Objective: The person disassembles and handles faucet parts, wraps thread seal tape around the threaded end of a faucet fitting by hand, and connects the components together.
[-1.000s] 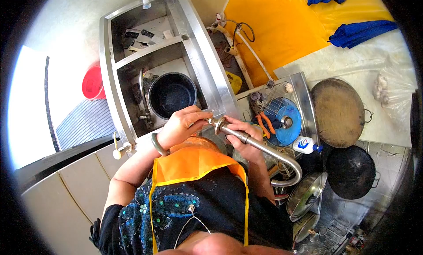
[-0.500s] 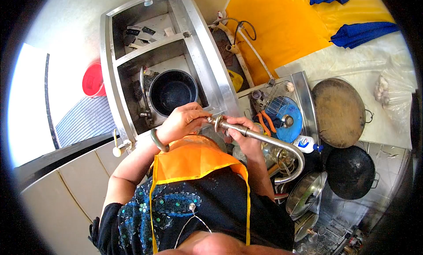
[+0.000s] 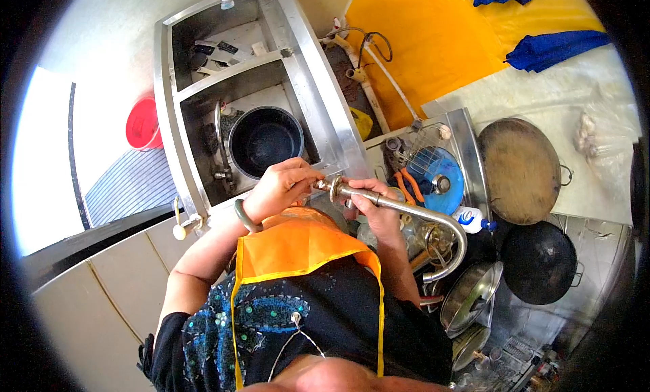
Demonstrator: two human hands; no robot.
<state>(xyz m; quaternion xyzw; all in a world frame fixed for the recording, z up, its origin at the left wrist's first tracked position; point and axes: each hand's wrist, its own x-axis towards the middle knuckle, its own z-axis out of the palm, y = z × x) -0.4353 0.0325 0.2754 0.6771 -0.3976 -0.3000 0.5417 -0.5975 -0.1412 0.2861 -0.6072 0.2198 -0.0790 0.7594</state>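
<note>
A curved metal faucet (image 3: pixel 433 216) lies across in front of my body, its hooked spout toward the lower right. My right hand (image 3: pixel 379 209) is wrapped round its straight part, just beside the round metal flange. The fingers of my left hand (image 3: pixel 283 187), with a bangle on the wrist, pinch at the threaded end left of the flange; whether they hold a separate small part is too small to tell. Beyond my hands, a black pot (image 3: pixel 266 143) sits in the near basin of the steel sink (image 3: pixel 305 74), beside another faucet (image 3: pixel 220 143).
Right of the sink are a blue lid (image 3: pixel 447 189), orange-handled pliers (image 3: pixel 409 186), a wire rack, a white bottle (image 3: pixel 468 219), a round wooden board (image 3: pixel 520 172) and a black wok (image 3: pixel 539 263). A red bucket (image 3: pixel 142 124) stands at the left. Knives lie in the far basin.
The curved spout has shifted slightly to the right and down since the first frame. Both hands stay on the faucet, with small finger movements at its threaded end.
</note>
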